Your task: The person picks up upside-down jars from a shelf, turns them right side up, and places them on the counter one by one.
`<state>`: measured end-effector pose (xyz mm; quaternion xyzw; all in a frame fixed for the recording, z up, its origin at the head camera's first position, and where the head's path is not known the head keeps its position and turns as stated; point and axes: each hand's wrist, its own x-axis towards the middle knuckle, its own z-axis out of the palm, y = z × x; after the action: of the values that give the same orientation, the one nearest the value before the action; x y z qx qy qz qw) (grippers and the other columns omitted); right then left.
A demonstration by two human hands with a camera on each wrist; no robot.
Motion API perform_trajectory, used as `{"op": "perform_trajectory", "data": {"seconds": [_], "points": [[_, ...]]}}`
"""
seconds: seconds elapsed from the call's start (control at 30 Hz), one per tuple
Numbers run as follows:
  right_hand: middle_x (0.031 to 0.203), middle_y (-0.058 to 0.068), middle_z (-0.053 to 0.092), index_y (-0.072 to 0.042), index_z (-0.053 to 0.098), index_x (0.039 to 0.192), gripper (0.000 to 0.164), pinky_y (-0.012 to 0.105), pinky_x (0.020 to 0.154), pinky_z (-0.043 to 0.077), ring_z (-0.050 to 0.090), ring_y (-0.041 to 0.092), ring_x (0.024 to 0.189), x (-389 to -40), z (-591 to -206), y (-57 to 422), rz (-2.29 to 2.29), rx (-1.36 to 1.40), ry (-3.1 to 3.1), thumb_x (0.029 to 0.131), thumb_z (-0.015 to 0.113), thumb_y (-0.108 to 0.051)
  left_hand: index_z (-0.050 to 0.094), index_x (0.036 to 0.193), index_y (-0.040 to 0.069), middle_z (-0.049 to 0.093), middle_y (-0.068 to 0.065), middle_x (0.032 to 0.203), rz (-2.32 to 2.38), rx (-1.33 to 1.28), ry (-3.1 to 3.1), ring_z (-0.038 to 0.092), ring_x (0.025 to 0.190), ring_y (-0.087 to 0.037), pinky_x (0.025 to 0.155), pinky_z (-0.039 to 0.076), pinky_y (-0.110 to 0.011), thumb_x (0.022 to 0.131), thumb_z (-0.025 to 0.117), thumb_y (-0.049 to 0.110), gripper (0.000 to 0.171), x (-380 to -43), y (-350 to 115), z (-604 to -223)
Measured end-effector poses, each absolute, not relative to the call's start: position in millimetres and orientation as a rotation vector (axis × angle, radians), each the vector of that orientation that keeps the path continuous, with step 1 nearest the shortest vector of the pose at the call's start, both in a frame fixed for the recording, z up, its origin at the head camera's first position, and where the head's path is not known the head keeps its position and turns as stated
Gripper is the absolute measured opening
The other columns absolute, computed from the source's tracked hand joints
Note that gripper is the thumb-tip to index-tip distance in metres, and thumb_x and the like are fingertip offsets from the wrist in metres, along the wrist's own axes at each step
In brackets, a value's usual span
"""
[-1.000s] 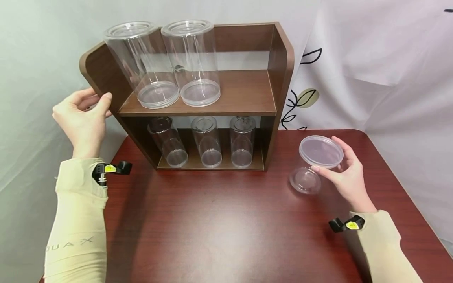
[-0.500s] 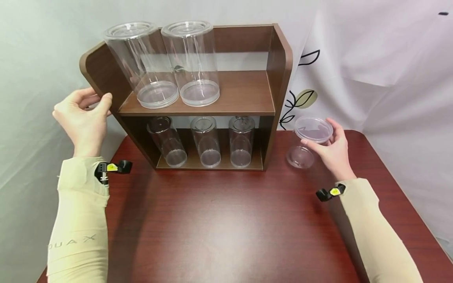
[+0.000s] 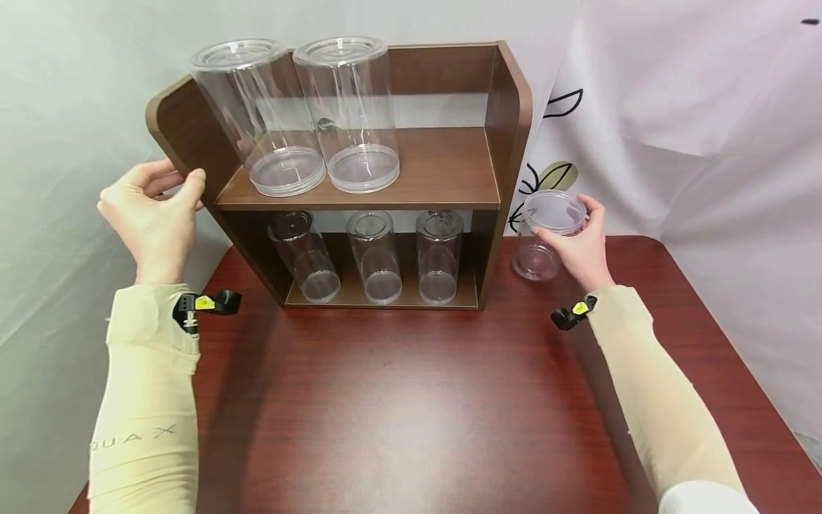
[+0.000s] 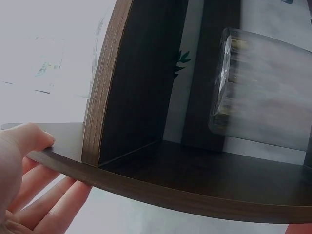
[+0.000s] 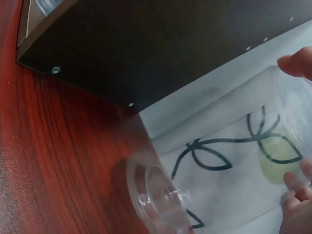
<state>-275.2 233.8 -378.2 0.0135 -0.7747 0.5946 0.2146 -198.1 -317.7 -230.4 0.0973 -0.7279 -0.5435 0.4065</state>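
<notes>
My left hand (image 3: 154, 214) grips the left side panel of a brown wooden shelf (image 3: 449, 168), thumb on one face and fingers on the other, as the left wrist view shows. At the right, my right hand (image 3: 581, 243) holds a clear plastic jar (image 3: 536, 260) around its lidded top, thumb in front and fingers behind. That jar's round base is close over the table's back right part. Two tall clear jars (image 3: 359, 107) stand side by side on the upper shelf, at its left and middle. Three smaller clear jars (image 3: 383, 285) stand in a row on the lower shelf.
The shelf stands at the back of a dark red wooden table (image 3: 385, 400). Behind it hangs a pale curtain (image 3: 706, 128) with a leaf pattern near the held jar. In the right wrist view, the shelf's dark side panel (image 5: 146, 48) rises beside that jar.
My right hand has carried the clear jar back and slightly left, closer to the shelf's right side. The left hand keeps its grip on the side panel.
</notes>
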Motion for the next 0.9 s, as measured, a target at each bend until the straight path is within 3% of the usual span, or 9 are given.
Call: {"op": "perform_trajectory", "data": {"seconds": [0.2, 0.6, 0.9], "points": [[0.143, 0.016, 0.04, -0.008, 0.03, 0.148, 0.095, 0.029, 0.106, 0.037, 0.045, 0.026, 0.129, -284, -380, 231, 1.504, -0.021, -2.216, 0.076, 0.09, -0.024, 0.08, 0.1, 0.008, 0.073, 0.006, 0.081, -1.364, 0.251, -1.828, 0.068, 0.062, -0.001, 0.057, 0.053, -0.011, 0.081, 0.082, 0.01, 0.018, -197, -316, -229], [0.147, 0.015, 0.04, -0.003, 0.029, 0.15, 0.098, 0.028, 0.11, 0.034, 0.043, 0.024, 0.131, -286, -385, 234, 1.531, -0.018, -2.226, 0.075, 0.09, -0.023, 0.08, 0.1, 0.008, 0.073, 0.006, 0.081, -1.361, 0.251, -1.839, 0.068, 0.061, 0.0, 0.057, 0.053, -0.011, 0.081, 0.082, 0.011, 0.019, -197, -314, -230], [0.16, 0.01, 0.029, -0.007, 0.023, 0.158, 0.109, 0.021, 0.118, 0.019, 0.025, 0.01, 0.147, -276, -364, 231, 1.497, 0.021, -2.187, 0.076, 0.091, -0.032, 0.08, 0.098, 0.006, 0.073, 0.007, 0.08, -1.347, 0.25, -1.824, 0.067, 0.059, -0.001, 0.058, 0.053, -0.01, 0.082, 0.081, 0.01, 0.017, -191, -305, -225]]}}
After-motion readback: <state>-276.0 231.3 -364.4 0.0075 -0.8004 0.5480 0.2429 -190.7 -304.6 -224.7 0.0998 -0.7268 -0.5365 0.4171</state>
